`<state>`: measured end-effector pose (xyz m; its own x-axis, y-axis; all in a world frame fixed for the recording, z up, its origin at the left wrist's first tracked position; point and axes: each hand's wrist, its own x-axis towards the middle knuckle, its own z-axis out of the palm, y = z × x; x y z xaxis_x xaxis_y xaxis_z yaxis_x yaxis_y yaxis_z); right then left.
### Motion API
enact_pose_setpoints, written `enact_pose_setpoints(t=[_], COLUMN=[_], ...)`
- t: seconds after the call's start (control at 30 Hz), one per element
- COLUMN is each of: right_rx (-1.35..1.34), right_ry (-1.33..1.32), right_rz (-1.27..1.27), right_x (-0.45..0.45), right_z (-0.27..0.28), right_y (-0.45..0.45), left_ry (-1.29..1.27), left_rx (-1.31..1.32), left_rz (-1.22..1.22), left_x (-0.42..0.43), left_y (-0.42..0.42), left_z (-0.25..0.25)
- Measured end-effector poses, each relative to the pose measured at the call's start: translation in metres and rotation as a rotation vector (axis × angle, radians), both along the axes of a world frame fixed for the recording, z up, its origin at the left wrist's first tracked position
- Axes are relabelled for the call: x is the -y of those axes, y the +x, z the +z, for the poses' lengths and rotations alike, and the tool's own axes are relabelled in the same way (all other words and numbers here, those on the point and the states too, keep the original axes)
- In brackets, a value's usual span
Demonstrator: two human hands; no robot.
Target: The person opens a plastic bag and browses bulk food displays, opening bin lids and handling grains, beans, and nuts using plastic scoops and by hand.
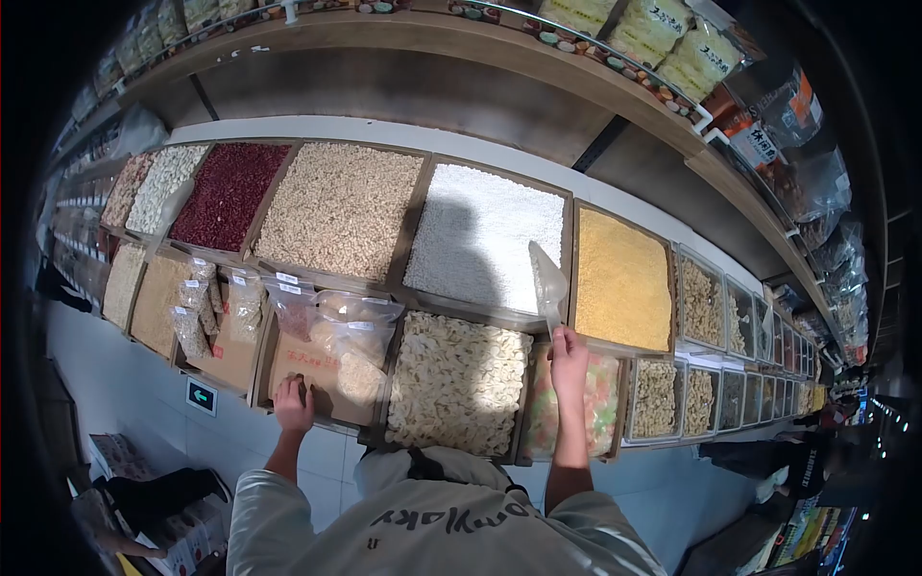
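Observation:
A clear plastic scoop leans over the bin of white grain, its blade at the grain's right side. My right hand is closed around the scoop's handle, above the bin of pastel, wrapped pieces. At the front rim of a wooden bin rests my left hand, its fingers slightly bent and apart, with nothing visible in them. That bin holds several clear bags of dry goods. Between my hands stands a bin of pale, flat dried pieces.
Yellow grain fills the bin right of the white grain. Beige beans and dark red beans lie to the left. A wooden shelf with bagged goods overhangs the back. Another person is at far right.

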<state>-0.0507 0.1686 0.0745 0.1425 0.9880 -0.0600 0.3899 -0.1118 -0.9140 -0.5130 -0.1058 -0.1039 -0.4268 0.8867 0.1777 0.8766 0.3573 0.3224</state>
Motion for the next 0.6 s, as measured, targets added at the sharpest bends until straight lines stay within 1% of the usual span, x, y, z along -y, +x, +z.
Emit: enact_pose_setpoints(t=[0.03,0.1,0.17,0.27,0.3,0.37,0.43,0.5,0.53,0.6], right_rx=[0.086,0.035,-0.019,-0.095,-0.093,-0.020,0.004,0.056,0.057,0.004], right_ry=[-0.003,-0.049,-0.075,-0.071,-0.067,-0.075,-0.076,-0.033,-0.032,0.033], right_rz=[0.066,0.069,0.134,0.173,0.169,0.283,0.248,0.119,0.120,0.023], right_x=[0.002,0.006,0.007,0.009,0.010,0.010,0.008,0.004,0.001,-0.010], right_z=[0.003,0.014,0.020,0.008,0.004,-0.003,-0.002,0.002,-0.002,-0.007], right_y=[-0.007,-0.016,-0.020,-0.025,-0.026,-0.026,-0.027,-0.026,-0.022,-0.014], left_ry=[-0.014,-0.029,-0.044,-0.051,-0.056,-0.059,-0.058,-0.072,-0.087,-0.073], left_rx=[0.005,0.008,0.012,0.021,0.017,0.015,0.014,0.020,0.026,0.026], left_rz=[-0.002,0.005,0.009,0.012,0.021,0.026,0.023,0.027,0.033,0.030], left_x=[0.000,-0.001,-0.001,-0.002,-0.002,-0.001,-0.001,-0.001,-0.001,0.000], left_y=[0.000,0.001,0.001,0.001,0.001,0.001,0.000,0.000,0.000,0.001], left_z=[0.000,0.003,0.004,0.004,0.003,0.000,0.000,0.000,0.001,0.002])
